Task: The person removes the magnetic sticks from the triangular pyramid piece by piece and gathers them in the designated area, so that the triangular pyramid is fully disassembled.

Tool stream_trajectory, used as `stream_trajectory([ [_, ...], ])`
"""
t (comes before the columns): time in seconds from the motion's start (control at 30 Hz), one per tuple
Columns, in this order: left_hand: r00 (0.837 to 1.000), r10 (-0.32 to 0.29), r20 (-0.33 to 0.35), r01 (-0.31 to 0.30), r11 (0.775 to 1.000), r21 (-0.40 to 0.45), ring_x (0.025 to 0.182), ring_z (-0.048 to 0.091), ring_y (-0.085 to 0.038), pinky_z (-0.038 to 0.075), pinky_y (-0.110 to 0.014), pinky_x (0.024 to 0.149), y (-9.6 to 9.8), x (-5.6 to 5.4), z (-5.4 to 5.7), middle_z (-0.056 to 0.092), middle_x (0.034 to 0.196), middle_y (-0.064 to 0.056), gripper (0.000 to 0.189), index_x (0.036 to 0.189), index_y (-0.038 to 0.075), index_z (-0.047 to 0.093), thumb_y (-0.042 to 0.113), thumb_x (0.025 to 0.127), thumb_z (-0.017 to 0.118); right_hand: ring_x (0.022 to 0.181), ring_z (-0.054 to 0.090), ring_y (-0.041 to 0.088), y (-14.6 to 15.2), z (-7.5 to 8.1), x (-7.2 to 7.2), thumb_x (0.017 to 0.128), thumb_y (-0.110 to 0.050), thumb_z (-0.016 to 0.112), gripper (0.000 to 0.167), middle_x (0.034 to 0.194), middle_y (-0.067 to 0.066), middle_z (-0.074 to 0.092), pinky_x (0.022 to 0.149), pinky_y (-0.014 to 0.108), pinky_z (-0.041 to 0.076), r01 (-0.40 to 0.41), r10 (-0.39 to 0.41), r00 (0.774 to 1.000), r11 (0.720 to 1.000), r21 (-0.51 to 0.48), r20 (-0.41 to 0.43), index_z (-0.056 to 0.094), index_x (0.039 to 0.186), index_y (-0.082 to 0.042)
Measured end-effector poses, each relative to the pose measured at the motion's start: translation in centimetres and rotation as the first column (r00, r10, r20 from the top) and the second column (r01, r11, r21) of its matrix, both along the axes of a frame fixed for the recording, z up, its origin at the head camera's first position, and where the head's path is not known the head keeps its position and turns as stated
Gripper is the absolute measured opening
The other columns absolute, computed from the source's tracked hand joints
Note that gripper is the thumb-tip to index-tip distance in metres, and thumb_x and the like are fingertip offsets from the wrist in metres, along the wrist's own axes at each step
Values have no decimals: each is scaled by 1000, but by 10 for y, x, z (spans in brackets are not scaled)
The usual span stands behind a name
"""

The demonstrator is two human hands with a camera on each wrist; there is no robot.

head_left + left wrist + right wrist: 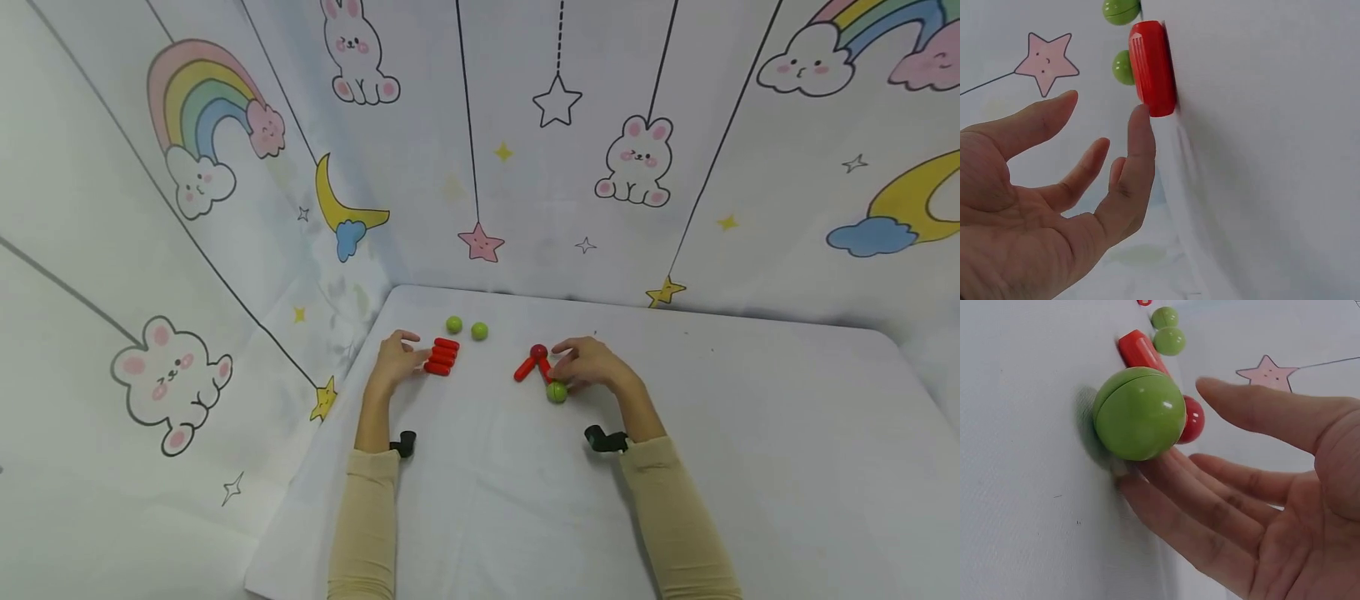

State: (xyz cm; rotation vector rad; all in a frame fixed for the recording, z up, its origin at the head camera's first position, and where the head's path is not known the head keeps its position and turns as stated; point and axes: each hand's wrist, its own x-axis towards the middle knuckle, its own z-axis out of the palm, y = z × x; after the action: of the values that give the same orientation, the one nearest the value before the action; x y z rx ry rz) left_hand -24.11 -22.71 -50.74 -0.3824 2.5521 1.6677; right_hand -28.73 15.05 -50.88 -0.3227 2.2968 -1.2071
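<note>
My left hand (395, 360) is beside a row of several short red rods (442, 357) lying side by side. In the left wrist view one fingertip reaches the end of the red rods (1154, 69), while the thumb stays apart. Over on the right, a red ball (538, 352) sits at the top of two slanting red rods (525, 369). A green ball (557, 392) stands at the lower end of the nearer rod. The fingers of my right hand (592, 365) extend along the far side of that green ball (1139, 414), thumb held away from it.
Two more green balls (467, 327) stand behind the rod row. The white-covered table (750, 450) meets a printed cloth wall (517, 192) at the back and another on the left. A dark wrist camera (604, 439) is strapped to each forearm.
</note>
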Motion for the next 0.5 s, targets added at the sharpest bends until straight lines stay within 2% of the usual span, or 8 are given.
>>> stream_trajectory([
  [0.13, 999, -24, -43, 22, 999, -44, 96, 69, -40, 62, -40, 85, 5, 0, 9, 51, 129, -29, 49, 141, -6, 52, 9, 98, 70, 95, 74, 25, -2, -2, -2, 95, -18, 75, 54, 119, 19, 69, 83, 42, 63, 49, -49, 998, 999, 8, -49, 57, 143, 1],
  [0.23, 997, -54, -59, 50, 997, -53, 94, 70, -36, 62, -36, 84, 17, 1, 14, 51, 134, -29, 47, 140, -2, 54, 9, 97, 70, 95, 74, 28, -5, -4, -2, 96, -18, 75, 52, 121, 20, 69, 83, 41, 63, 92, -91, 991, 996, 6, -98, 58, 142, 1],
  [0.4, 991, -97, -90, 101, 994, 38, 95, 73, -35, 62, -46, 85, 45, 0, 16, 51, 134, -30, 49, 140, -2, 55, 3, 95, 72, 96, 75, 30, -15, -9, -2, 96, -16, 76, 52, 125, 21, 68, 79, 37, 63, 163, -165, 965, 986, -25, -202, 57, 142, 1],
  [0.5, 984, -141, -108, 149, 986, 78, 94, 74, -34, 62, -46, 84, 60, -1, 12, 51, 132, -31, 51, 140, -6, 54, -1, 93, 73, 101, 74, 32, -21, -14, -5, 95, -15, 77, 54, 125, 21, 69, 77, 35, 63, 186, -198, 949, 980, -70, -246, 57, 142, 1],
])
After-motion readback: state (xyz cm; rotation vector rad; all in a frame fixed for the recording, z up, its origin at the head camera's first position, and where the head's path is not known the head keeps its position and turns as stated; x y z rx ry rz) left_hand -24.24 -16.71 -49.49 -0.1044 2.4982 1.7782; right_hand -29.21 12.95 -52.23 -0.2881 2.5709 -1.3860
